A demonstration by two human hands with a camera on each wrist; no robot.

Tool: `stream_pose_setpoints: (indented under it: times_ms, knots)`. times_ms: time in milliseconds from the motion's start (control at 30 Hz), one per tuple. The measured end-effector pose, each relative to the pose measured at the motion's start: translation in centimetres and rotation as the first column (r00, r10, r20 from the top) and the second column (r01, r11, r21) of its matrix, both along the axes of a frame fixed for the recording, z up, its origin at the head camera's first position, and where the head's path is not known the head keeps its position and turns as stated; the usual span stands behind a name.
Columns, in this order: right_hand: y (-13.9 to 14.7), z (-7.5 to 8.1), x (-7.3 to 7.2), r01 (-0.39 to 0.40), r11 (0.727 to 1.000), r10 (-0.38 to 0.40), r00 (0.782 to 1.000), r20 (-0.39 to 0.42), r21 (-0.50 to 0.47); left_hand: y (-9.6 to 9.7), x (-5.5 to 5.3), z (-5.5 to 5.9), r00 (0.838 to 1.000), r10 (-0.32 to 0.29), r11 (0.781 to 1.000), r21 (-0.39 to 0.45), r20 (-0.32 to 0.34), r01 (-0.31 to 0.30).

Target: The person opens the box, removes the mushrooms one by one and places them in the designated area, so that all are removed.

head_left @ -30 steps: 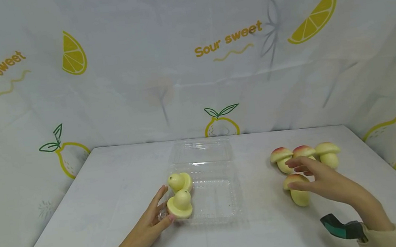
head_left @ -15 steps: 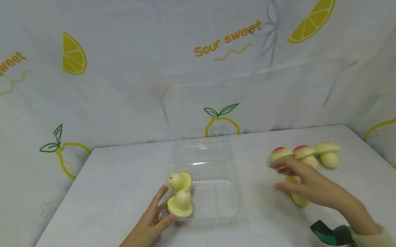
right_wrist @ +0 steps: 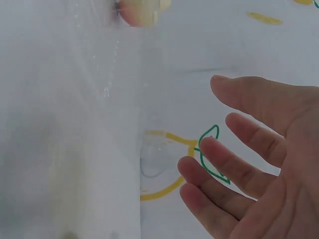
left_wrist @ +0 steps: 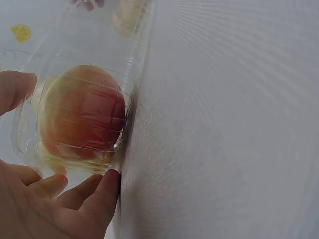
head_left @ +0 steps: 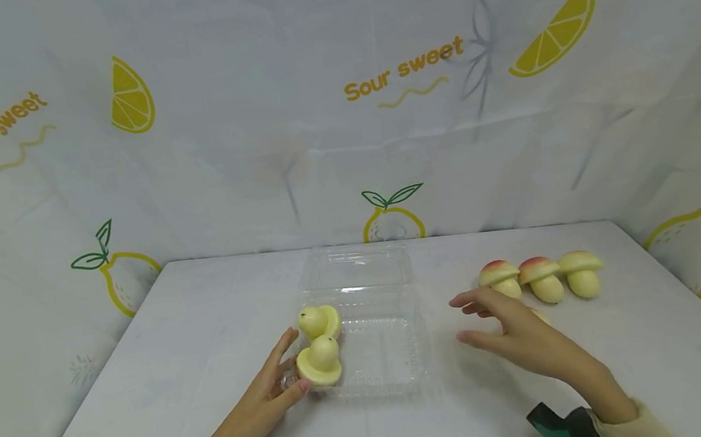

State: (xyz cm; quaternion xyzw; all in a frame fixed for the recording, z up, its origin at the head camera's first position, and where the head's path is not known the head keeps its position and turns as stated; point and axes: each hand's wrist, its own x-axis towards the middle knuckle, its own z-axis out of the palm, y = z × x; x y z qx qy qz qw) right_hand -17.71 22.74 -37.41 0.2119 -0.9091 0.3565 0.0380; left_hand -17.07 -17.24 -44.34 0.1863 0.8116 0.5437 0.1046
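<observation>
In the head view an open clear plastic box (head_left: pixel 379 359) lies mid-table, with two pale yellow toy mushrooms (head_left: pixel 323 355) stem-up at its left side. My left hand (head_left: pixel 257 402) holds that side between thumb and fingers. The left wrist view shows a reddish mushroom cap (left_wrist: pixel 82 114) through the box wall. My right hand (head_left: pixel 526 335) hovers right of the box, fingers spread and slightly bent, holding nothing. Behind it stand three mushrooms in a row, the middle one (head_left: pixel 542 279) red-topped. Another mushroom (head_left: pixel 539 315) is mostly hidden by this hand.
The box's lid (head_left: pixel 356 268) lies folded back toward the rear of the white table (head_left: pixel 230 297). A white cloth (head_left: pixel 220 154) printed with lemons hangs behind and at the sides.
My right hand has moved left, away from the mushrooms toward the box, without carrying any. The left hand and the box have stayed in place.
</observation>
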Motion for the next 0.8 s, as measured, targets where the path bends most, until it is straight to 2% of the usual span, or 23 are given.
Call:
stream_pose_setpoints:
  times_ms: [267, 500, 800]
  knots:
    - [-1.9, -0.5, -0.3, -0.022, 0.999, 0.019, 0.996, -0.092, -0.031, 0.1, 0.1, -0.1, 1.000, 0.008, 1.000, 0.023, 0.001, -0.008]
    - [-3.6, -0.6, -0.7, -0.057, 0.997, 0.054, 0.997, -0.054, -0.046, 0.2, 0.1, -0.2, 1.000, 0.024, 1.000, 0.012, 0.011, -0.024]
    - [-6.0, -1.1, -1.3, -0.153, 0.986, 0.149, 0.987, -0.055, -0.061, 0.3, 0.2, 0.0, 1.000, 0.028, 1.000, -0.003, -0.009, -0.028]
